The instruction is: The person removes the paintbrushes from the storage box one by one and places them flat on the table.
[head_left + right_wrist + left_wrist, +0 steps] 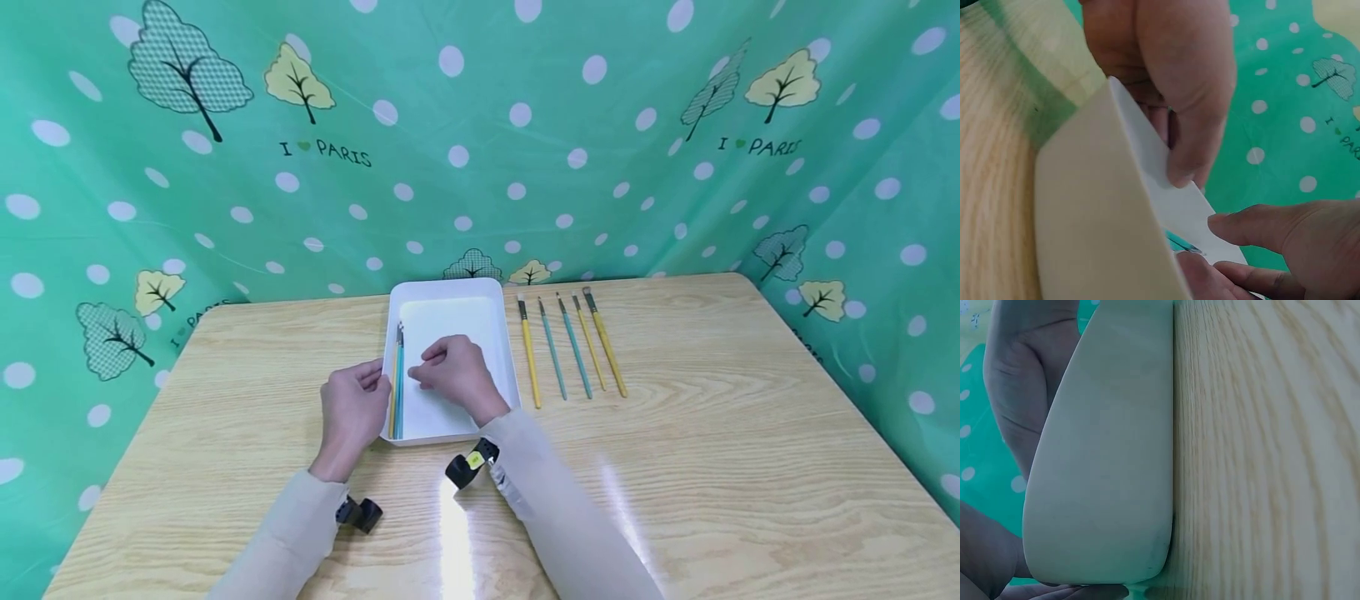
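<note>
A white rectangular tray (450,429) sits on the wooden table. Along its left inner side lie a yellow-handled paintbrush (393,410) and teal-handled paintbrushes (400,392), side by side with bristles away from me. My left hand (356,408) holds the tray's left wall, thumb near the rim; the right wrist view shows this hand's thumb and fingers (1260,228) at the wall. Over the tray floor, just right of the brushes, hovers my right hand (459,375) with fingers loosely bent. Nothing shows between them, and the fingertips appear apart from the brushes.
Several paintbrushes lie in a row right of the tray, among them a yellow one (529,354), a teal one (574,346) and a thick yellow one (609,354). Behind the table (712,400) hangs a green dotted curtain (480,183).
</note>
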Tool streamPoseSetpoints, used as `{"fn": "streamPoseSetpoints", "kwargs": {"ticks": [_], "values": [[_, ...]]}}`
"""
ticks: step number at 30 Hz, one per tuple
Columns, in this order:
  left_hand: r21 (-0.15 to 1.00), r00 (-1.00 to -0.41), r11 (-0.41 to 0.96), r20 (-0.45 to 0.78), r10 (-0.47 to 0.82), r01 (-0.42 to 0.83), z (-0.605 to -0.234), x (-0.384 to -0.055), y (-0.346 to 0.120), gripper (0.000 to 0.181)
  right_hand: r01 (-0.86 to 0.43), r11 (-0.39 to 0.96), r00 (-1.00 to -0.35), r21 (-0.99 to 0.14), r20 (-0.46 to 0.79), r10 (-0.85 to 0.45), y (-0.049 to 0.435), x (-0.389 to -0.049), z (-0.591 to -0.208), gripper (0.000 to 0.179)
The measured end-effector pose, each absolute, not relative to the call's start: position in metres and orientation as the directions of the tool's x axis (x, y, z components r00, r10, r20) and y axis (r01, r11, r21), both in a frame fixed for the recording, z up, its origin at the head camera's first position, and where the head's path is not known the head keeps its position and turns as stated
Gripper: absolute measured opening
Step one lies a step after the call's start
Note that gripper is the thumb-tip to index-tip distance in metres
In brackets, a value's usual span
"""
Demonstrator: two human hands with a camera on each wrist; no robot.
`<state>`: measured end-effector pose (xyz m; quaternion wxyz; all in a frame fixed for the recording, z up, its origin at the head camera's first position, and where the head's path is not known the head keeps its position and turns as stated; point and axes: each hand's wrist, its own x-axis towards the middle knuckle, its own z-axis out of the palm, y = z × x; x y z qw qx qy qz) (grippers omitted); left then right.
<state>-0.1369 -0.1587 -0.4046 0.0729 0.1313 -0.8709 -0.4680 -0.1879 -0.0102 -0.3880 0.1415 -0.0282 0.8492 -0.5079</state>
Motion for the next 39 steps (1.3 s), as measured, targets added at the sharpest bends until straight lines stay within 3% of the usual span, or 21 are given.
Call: {"fn": "streamPoseSetpoints", "kwargs": {"ticks": [22,39], "values": [[0.841,-0.956,0.516,-0.006,-0.293,-0.163,-0.404,-0.138,-0.156,0.034,0.107,0.511,-0.936,-0.853,-0.259,-0.238,-0.035,-0.175,-0.401,0.009],[0.84,-0.959,0.523,0.015,-0.284,-0.142,-0.402,-0.138,-0.158,0.033,0.071,0.541,-0.916,-0.838,-0.27,-0.298,-0.037,-0.172,-0.404,0.018]]}}
